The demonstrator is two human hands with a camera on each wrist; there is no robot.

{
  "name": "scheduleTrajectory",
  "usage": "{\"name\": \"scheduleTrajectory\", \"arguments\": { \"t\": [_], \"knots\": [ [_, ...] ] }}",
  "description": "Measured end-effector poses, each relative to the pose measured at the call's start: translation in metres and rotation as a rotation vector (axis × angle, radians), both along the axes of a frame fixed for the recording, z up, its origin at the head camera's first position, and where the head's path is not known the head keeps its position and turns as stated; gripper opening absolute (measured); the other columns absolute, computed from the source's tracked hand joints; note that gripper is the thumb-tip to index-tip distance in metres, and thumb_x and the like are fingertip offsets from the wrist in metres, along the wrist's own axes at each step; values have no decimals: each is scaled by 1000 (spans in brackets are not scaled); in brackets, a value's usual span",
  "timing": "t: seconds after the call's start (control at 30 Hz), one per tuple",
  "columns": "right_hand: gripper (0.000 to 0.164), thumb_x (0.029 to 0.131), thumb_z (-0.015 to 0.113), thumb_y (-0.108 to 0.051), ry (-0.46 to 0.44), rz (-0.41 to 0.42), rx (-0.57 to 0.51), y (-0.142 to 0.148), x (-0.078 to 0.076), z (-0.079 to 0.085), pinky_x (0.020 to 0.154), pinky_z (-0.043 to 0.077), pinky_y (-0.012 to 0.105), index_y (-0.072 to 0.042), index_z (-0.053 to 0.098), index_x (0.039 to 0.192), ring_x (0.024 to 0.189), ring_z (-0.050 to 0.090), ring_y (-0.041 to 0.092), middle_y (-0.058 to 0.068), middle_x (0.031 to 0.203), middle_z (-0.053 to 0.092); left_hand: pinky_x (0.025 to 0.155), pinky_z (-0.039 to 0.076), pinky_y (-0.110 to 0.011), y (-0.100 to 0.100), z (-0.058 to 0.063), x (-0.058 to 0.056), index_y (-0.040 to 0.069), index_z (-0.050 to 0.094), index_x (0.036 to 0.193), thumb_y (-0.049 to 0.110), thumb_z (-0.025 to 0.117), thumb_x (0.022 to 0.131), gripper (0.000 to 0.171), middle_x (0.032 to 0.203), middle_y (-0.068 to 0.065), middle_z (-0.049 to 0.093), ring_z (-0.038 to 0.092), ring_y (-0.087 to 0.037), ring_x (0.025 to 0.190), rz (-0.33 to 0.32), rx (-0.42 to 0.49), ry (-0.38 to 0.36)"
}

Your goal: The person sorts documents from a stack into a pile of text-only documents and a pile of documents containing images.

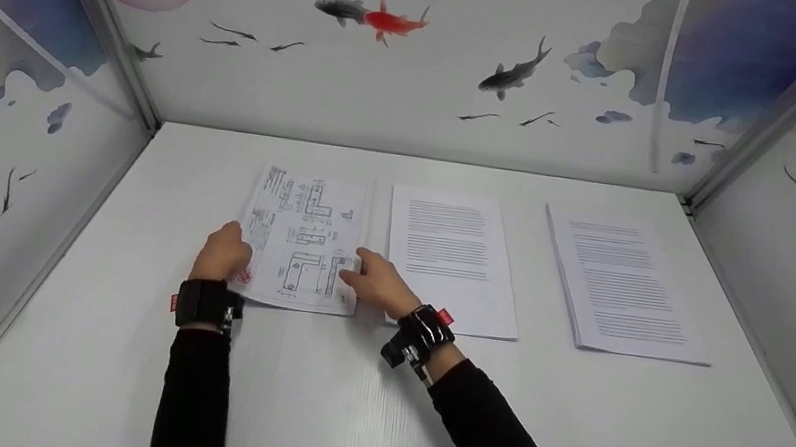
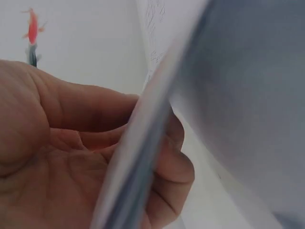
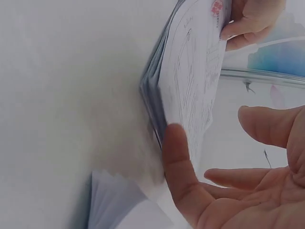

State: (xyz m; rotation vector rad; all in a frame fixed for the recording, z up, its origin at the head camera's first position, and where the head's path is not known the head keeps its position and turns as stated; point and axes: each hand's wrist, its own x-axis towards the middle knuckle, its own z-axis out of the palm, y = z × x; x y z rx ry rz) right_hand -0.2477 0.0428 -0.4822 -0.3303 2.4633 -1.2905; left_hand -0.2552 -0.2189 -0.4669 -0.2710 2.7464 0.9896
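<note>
A stack of sheets printed with technical drawings (image 1: 311,232) lies at the left of the table, a red stamp near its lower left corner. My left hand (image 1: 221,252) pinches its left edge. In the left wrist view the thumb (image 2: 95,107) is on one side of the sheets (image 2: 136,157) and curled fingers are on the other. At the stack's right edge is my right hand (image 1: 385,286), thumb and fingers spread. In the right wrist view one finger (image 3: 178,157) of it touches the edge of the slightly fanned sheets (image 3: 190,71).
A stack of text pages (image 1: 446,259) lies in the middle, partly under my right hand. Farther right is a thicker stack of text pages (image 1: 631,280). The white table (image 1: 318,394) is bounded by printed panels (image 1: 413,90) at the back and sides.
</note>
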Motion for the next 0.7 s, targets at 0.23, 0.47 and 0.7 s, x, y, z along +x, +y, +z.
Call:
{"name": "scheduleTrajectory", "arguments": {
  "t": [0.23,0.47,0.7],
  "knots": [
    [63,100,53,-25,13,29,49,0,4,-1,119,25,45,7,30,149,145,31,34,24,153,36,85,47,-55,0,-4,2,-18,52,114,5,38,89,37,110,-36,50,49,-44,100,-9,-118,39],
    [65,100,51,-31,-8,18,77,-3,4,-1,120,24,45,6,31,150,146,30,34,23,154,36,75,47,-47,3,-4,2,-18,56,114,11,39,92,40,109,-32,51,48,-33,86,-23,-119,7],
    [41,99,54,-26,35,39,35,-4,1,-3,104,43,46,2,56,129,116,58,30,17,122,63,73,46,-46,4,-5,3,-17,56,116,14,40,94,41,112,-32,50,46,-34,89,-17,-143,7]
  ]
}}
